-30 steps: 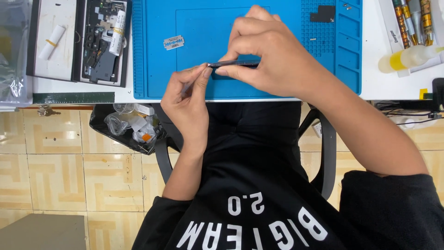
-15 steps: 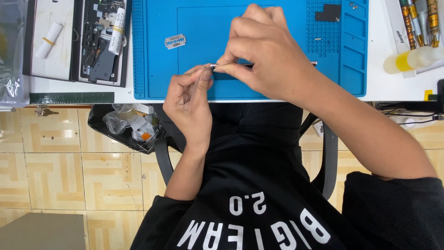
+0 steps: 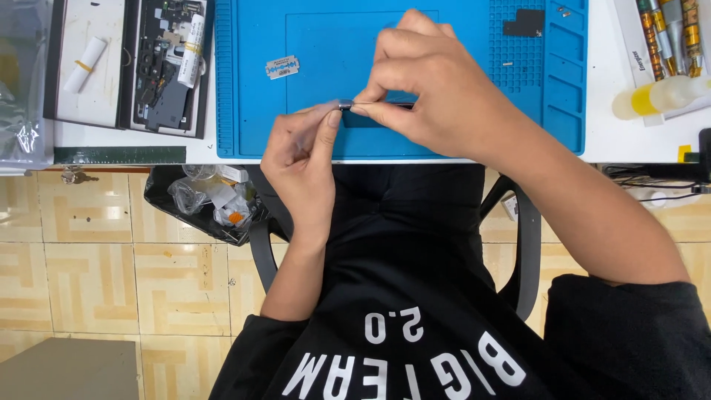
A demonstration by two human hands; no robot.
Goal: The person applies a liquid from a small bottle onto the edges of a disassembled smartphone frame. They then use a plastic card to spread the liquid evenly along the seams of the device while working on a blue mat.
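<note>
Over the near edge of a blue work mat (image 3: 474, 111), both hands meet on a thin dark tool with a silver end (image 3: 346, 105). My right hand (image 3: 437, 89) pinches the tool's shaft between thumb and fingers, covering most of it. My left hand (image 3: 300, 155) touches the silver end with thumb and forefinger. A razor blade (image 3: 282, 68) lies flat on the mat to the left of the hands.
An opened dark device with exposed parts (image 3: 167, 67) lies at the left beside a white panel (image 3: 89, 59). A small black part (image 3: 523, 22) rests on the mat. Yellow bottle (image 3: 655, 96) and tools (image 3: 666, 33) sit right. A bin bag (image 3: 204, 196) hangs below the table.
The right hand has slid left along the tool, so less of the shaft shows. The left hand's fingertips have closed onto the tool's silver end.
</note>
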